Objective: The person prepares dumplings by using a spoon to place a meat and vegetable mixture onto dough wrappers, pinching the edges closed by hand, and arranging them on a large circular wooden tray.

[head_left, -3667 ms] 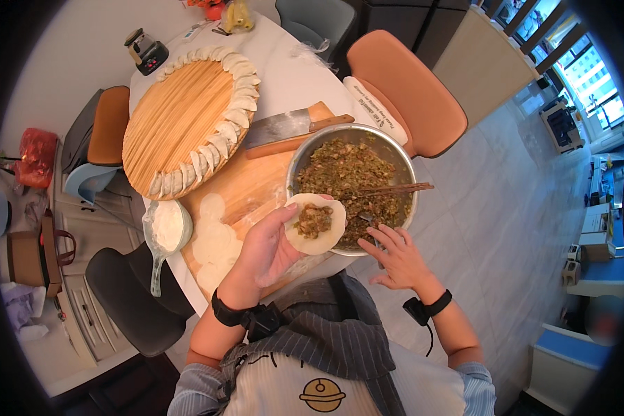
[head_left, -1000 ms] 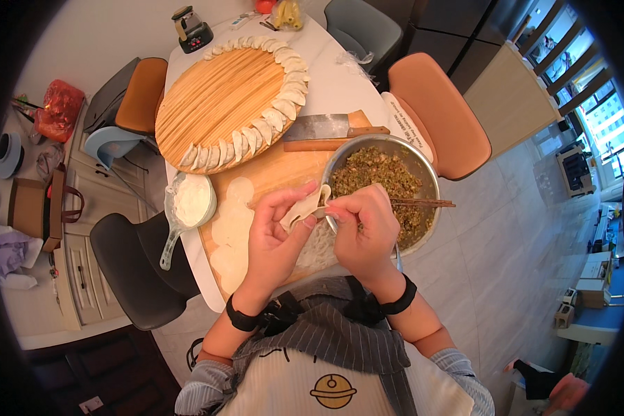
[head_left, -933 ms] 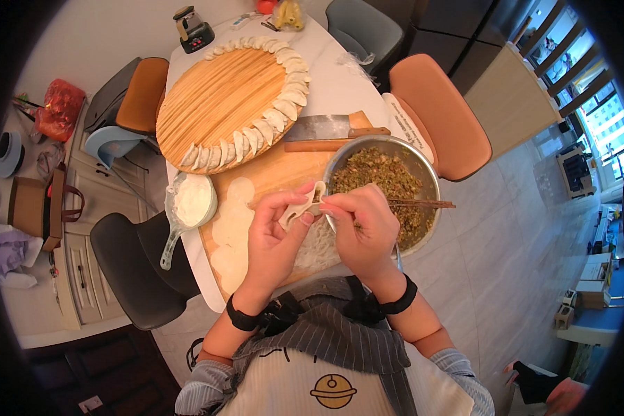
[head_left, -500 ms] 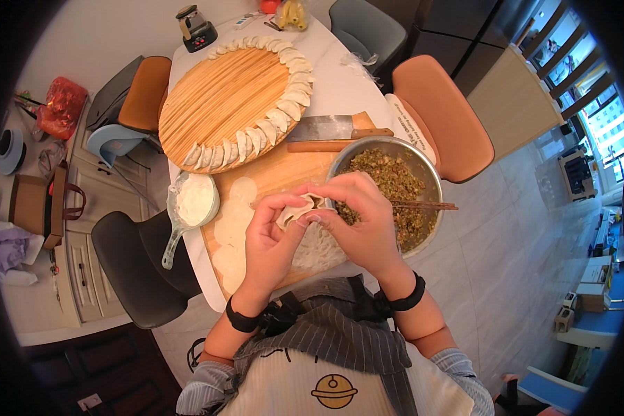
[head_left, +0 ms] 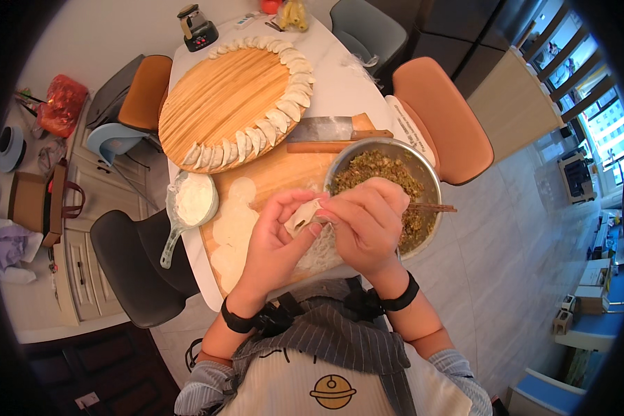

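Between my two hands, above the floured part of the wooden board (head_left: 291,173), is a dumpling (head_left: 302,217) with a gap still showing in its folded wrapper. My left hand (head_left: 274,232) cradles it from the left, thumb along its near side. The fingers of my right hand (head_left: 367,225) pinch its right edge. Behind my right hand stands a steel bowl (head_left: 433,170) of chopped green-brown filling (head_left: 385,170), chopsticks (head_left: 430,207) lying in it. Flat round wrappers (head_left: 232,229) overlap on the board left of my left hand.
A round wooden tray (head_left: 222,97) carries a curved row of finished dumplings (head_left: 297,87) along its right and near rim. A cleaver (head_left: 326,129) and a rolling pin (head_left: 319,147) lie behind the bowl. A handled cup of flour (head_left: 194,197) stands left. Chairs (head_left: 444,118) surround the table.
My right hand has turned and its fingers have closed together on the dumpling's right edge. The wrapper's opening has become smaller and tips toward the left.
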A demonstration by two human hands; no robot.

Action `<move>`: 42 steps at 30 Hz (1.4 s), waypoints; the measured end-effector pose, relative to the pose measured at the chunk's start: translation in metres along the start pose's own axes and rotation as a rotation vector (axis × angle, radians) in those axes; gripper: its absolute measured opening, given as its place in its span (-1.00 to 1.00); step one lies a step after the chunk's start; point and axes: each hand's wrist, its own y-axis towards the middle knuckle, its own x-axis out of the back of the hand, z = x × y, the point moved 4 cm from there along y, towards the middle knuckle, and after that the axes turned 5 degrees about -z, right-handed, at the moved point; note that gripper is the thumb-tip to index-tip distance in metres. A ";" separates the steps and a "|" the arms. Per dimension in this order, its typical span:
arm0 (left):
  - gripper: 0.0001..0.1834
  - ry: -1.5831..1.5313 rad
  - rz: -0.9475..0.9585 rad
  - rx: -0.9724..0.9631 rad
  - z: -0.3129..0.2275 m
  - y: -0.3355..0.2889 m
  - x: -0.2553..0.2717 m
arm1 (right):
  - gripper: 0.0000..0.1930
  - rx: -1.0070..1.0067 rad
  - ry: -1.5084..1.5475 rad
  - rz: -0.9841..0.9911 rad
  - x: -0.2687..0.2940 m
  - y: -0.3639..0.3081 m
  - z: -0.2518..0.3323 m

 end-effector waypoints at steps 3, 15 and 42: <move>-0.51 -0.048 -0.020 0.084 -0.001 0.001 0.007 | -0.77 -0.128 0.003 0.084 -0.001 0.009 0.004; -0.44 -0.268 0.032 0.262 0.002 0.004 0.001 | -0.87 -0.230 0.295 0.024 -0.010 -0.012 -0.015; -0.46 -0.469 0.037 0.158 0.024 0.005 0.006 | -0.84 -0.150 0.139 0.057 -0.026 -0.017 -0.002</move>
